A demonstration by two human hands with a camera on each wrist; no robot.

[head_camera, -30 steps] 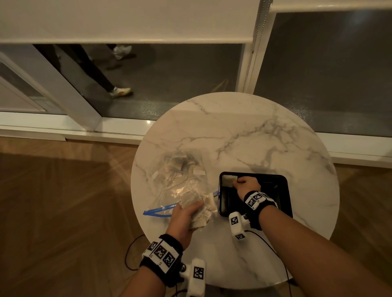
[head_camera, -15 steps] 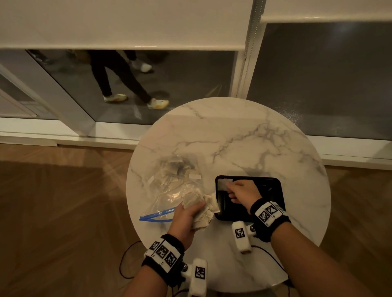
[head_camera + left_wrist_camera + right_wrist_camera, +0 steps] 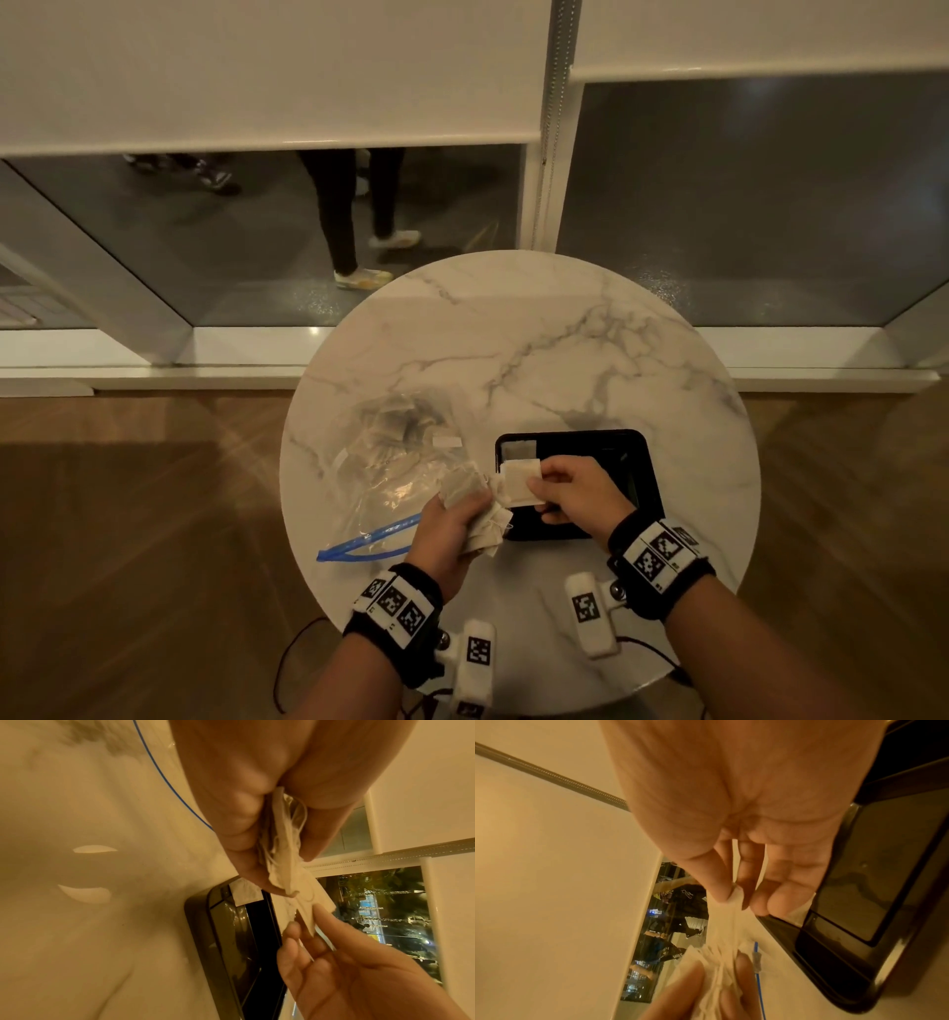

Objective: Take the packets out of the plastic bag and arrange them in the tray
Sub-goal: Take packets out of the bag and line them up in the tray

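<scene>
My left hand (image 3: pixel 459 506) grips a bunch of several white packets (image 3: pixel 488 534) just left of the black tray (image 3: pixel 644 465). The same bunch (image 3: pixel 285 850) shows between thumb and fingers in the left wrist view. My right hand (image 3: pixel 539 485) pinches one packet (image 3: pixel 519 480) at the bunch's edge, over the tray's left rim; thumb and forefinger hold the packet (image 3: pixel 727 908) in the right wrist view. One packet (image 3: pixel 518 450) lies in the tray's far left corner. The clear plastic bag (image 3: pixel 395 462) with a blue zip strip (image 3: pixel 369 539) lies left of the tray and holds more packets.
The round marble table (image 3: pixel 565 349) stands against a floor-level window. Someone's legs (image 3: pixel 339 216) show beyond the glass. Cables (image 3: pixel 287 668) hang below the table's near edge. Wooden floor surrounds the table.
My right hand left the tray's far left corner, where a packet now lies, and came back to my left hand's bunch, taking hold of another packet. The left hand stayed put.
</scene>
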